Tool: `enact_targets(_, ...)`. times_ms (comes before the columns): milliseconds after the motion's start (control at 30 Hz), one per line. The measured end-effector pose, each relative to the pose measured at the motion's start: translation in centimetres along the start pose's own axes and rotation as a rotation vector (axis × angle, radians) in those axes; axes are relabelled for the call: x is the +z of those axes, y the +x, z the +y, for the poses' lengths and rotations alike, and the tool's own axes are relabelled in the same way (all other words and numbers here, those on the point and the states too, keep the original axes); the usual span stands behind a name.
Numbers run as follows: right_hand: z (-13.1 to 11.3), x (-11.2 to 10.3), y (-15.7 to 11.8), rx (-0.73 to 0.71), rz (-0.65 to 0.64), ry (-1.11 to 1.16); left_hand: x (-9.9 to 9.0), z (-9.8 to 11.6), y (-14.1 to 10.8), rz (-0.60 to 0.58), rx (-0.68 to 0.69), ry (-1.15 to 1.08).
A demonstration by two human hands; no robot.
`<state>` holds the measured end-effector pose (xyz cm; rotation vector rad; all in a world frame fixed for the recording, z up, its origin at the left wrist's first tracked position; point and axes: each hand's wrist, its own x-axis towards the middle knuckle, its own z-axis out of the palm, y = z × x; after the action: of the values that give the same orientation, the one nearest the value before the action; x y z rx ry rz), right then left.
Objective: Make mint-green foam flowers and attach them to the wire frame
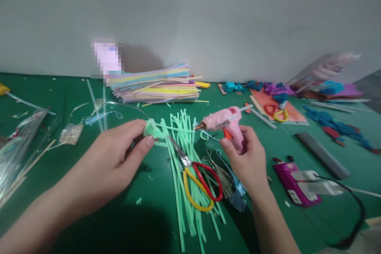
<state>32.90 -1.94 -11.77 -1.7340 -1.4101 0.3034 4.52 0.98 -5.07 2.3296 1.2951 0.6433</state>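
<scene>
Between thumb and fingers, my left hand point(125, 151) pinches a small light-green piece point(154, 130), from which a thin green strip extends right. A thin wire hoop point(107, 103) arcs behind that hand. My right hand point(248, 154) is wrapped round the handle of a pink glue gun point(223, 121), its nozzle pointing left at the strip's far end. Whether the nozzle touches the strip, I cannot tell. Below, red-and-yellow scissors point(186, 161) lie partly open on a pile of green strips point(178, 206).
Bundled pastel strips point(157, 87) lie by the wall. On the right are a purple power strip point(294, 186) with a black cable, a grey bar point(323, 154) and a second pair of scissors point(279, 114). Plastic bags point(26, 139) lie at the left.
</scene>
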Motion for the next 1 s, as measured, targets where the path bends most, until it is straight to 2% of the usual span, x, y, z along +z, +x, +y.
enact_targets(67,-1.2,0.3,-0.8,-0.033,0.097,0.016,0.0,0.2,0.0,-0.017,-0.006,0.024)
enact_targets(133,-1.9,0.5,-1.3,-0.068,0.139,0.041,0.0,0.5,0.0,-0.027,0.014,0.038)
enact_targets(433,-2.5,1.1,-1.8,-0.095,0.101,0.065,0.6,1.0,-0.8,0.016,0.172,0.073)
enact_targets(867,-2.4,1.2,-2.0,-0.111,0.176,0.047,0.7,0.9,-1.0,0.046,0.228,0.119)
enact_targets(1000,-2.4,1.2,-2.0,-0.117,0.16,0.055,0.8,1.0,-1.0,0.051,0.24,0.127)
